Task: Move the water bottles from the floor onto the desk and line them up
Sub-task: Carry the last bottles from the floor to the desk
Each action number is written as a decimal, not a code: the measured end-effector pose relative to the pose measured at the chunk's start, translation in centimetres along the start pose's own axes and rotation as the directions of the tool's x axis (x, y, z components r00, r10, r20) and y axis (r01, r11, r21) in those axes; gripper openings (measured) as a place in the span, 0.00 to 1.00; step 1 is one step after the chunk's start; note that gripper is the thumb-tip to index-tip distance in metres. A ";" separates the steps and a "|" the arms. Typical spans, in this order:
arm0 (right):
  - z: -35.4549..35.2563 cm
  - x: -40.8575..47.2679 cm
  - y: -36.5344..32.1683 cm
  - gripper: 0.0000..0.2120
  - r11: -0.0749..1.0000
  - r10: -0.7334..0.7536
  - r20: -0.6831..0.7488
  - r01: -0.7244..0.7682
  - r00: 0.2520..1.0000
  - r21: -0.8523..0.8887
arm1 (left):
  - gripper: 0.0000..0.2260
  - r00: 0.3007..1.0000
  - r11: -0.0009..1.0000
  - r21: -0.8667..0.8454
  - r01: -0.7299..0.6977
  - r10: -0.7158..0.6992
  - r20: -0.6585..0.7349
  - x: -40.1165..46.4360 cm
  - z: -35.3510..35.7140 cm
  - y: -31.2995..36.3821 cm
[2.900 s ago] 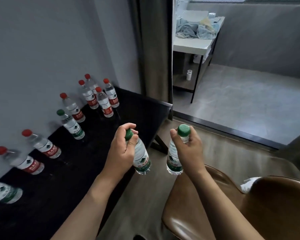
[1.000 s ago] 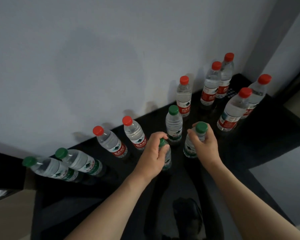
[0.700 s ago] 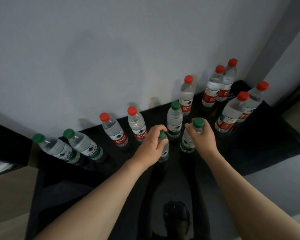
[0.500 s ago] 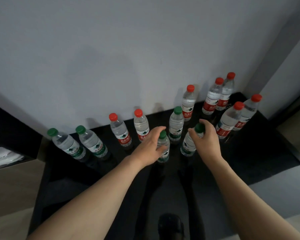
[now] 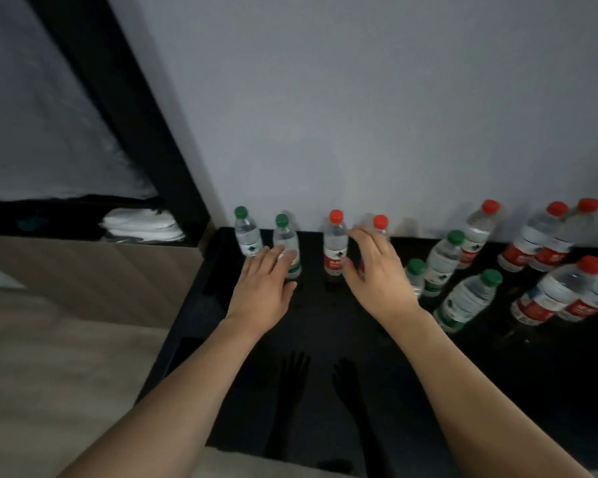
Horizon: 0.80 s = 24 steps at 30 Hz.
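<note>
Several water bottles with red or green caps stand on the black desk (image 5: 325, 339) along the wall. Two green-capped bottles (image 5: 415, 276) (image 5: 468, 300) stand free at the right, in front of the row. My left hand (image 5: 263, 288) reaches with straight fingers to a green-capped bottle (image 5: 285, 236) near the row's left end; its fingertips overlap the label. My right hand (image 5: 377, 274) is spread open between a red-capped bottle (image 5: 335, 243) and another red-capped bottle (image 5: 380, 223), whose body it hides. Neither hand holds anything.
The desk's left edge (image 5: 194, 298) drops to a wooden floor and panel. A black post (image 5: 145, 132) and white folded cloth (image 5: 142, 224) lie beyond it at the left. More red-capped bottles (image 5: 546, 243) crowd the right end by the wall.
Both hands have let go of the two green-capped bottles, which now stand on the desk. The hands and my view have shifted left to the bottles at the row's left end.
</note>
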State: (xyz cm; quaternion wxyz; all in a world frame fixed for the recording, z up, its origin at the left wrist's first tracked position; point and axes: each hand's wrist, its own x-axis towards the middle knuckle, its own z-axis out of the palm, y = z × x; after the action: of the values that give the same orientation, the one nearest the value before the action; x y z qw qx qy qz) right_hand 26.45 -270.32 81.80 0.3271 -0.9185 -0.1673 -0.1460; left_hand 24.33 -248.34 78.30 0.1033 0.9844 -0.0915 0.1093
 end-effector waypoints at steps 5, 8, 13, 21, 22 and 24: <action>5.0 1.9 -6.6 0.23 0.993 -0.109 0.145 0.101 0.983 0.061 | 0.26 0.978 0.977 0.039 0.208 -0.206 -0.042 -4.3 -3.5 -6.5; 8.4 2.7 -11.0 0.24 0.981 -0.180 0.213 0.159 0.960 0.113 | 0.25 0.948 0.947 0.072 0.313 -0.308 -0.077 -7.6 -5.7 -10.6; 14.3 2.6 -19.9 0.23 0.943 -0.324 0.331 0.276 0.886 0.183 | 0.24 0.862 0.864 0.065 0.500 -0.488 -0.139 -14.4 -9.4 -17.4; 21.9 -0.6 -34.0 0.25 0.870 -0.492 0.468 0.391 0.734 0.302 | 0.25 0.659 0.680 -0.015 0.733 -0.715 -0.233 -26.0 -14.5 -26.7; 22.8 -1.0 -35.6 0.25 0.862 -0.506 0.481 0.402 0.716 0.308 | 0.25 0.638 0.661 -0.017 0.750 -0.730 -0.245 -27.4 -15.1 -27.7; 24.6 -2.0 -38.8 0.25 0.843 -0.538 0.500 0.428 0.678 0.326 | 0.25 0.590 0.618 -0.021 0.786 -0.761 -0.270 -30.3 -16.2 -29.6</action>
State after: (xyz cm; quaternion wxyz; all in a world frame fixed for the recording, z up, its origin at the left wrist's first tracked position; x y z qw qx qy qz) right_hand 12.95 -226.44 84.17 0.2929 -0.8069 -0.5078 0.0720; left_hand -1.95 -211.50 81.25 0.1017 0.9074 0.3647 0.1824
